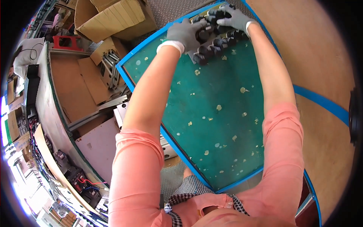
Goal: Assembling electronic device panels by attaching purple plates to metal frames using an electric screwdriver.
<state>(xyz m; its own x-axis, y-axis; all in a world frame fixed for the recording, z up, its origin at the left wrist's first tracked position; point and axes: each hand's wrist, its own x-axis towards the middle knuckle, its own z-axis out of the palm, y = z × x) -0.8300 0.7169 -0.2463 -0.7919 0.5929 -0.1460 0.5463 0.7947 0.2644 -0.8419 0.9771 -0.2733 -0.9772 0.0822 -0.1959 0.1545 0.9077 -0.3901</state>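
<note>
Both my arms stretch to the far end of a green tabletop [211,125] with a blue rim. My left hand [183,33], in a grey glove, has its fingers bent around a black round part [203,36] at the left of a cluster. On the right, my gloved right hand [236,19] rests over the cluster with its fingers spread, touching black parts. A row of similar black cylindrical parts [216,46] stands nearer to me, on what looks like a flat grey plate. Fingers and glare hide some of the parts, and their exact kind does not show.
An open cardboard box [113,20] is beyond the table's left corner. Left of the table stands a bin [72,83] with cardboard and metal profiles [109,70]. A red plastic stool [67,42] is farther back. Brown flooring [317,56] lies to the right.
</note>
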